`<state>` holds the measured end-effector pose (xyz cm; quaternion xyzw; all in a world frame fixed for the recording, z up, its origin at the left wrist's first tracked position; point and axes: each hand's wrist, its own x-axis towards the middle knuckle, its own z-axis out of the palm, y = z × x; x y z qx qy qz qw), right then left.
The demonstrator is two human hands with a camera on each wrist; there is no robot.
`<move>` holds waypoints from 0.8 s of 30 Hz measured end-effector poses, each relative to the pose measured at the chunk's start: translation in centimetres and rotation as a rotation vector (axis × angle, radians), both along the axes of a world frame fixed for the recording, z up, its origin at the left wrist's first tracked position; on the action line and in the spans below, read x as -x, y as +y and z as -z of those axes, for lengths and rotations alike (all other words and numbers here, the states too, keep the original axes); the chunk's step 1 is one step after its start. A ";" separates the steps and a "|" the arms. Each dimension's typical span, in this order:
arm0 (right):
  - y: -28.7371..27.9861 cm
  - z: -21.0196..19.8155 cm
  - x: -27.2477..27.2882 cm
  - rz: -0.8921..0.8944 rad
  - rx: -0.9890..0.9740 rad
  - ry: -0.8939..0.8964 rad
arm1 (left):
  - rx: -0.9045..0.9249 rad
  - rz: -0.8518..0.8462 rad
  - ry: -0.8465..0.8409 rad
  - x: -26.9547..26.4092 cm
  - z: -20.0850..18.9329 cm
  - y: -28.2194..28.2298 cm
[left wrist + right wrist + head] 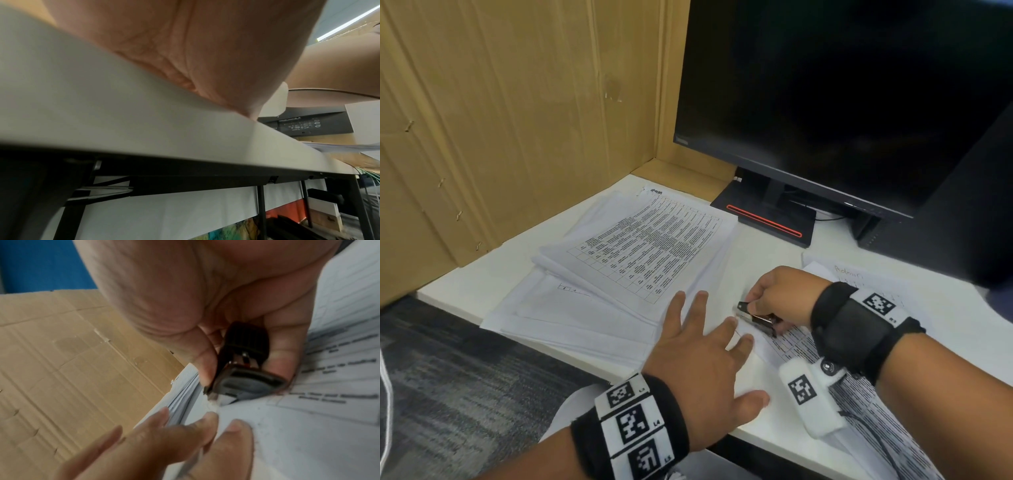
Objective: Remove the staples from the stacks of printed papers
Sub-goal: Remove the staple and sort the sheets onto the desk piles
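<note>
White desk (493, 287) edge, left hand (702, 356) flat on stapled papers (784, 346), right hand (780, 294) grip pinching staple remover (755, 317)

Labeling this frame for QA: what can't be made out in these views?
- Staple: head view, too small; right wrist view, covered by the remover tip and blur.
- Left hand fingers: left wrist view, only the palm shows.
- Printed text on the papers: too small and blurred, all views.
- Handwritten note: partly behind the right hand.

Even indoor light, soft shadows. Head view sharp at centre, printed text unreadable, edges bowed. Left wrist view: palm (205, 48) close and blurred; bright ceiling light strip (347, 21). Right wrist view soft, fingers (156, 431) smeared.
</note>
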<state>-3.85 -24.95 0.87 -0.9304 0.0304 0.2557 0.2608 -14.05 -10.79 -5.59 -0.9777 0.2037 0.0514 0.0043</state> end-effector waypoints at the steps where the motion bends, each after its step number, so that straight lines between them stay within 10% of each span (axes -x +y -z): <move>1: -0.1 0.1 -0.1 0.088 -0.070 0.039 | 0.005 0.000 0.002 0.0 0.0 0.0; 6: -1.9 0.8 -0.7 0.353 -0.443 0.035 | 0.022 -0.003 -0.002 0.1 0.1 0.1; 16: -5.0 0.6 1.1 -0.237 0.399 -0.325 | 0.053 -0.005 0.042 -0.1 0.0 0.2; 24: 1.2 0.3 -3.7 -0.444 0.458 -0.427 | 0.134 -0.025 0.070 -0.3 -0.1 0.2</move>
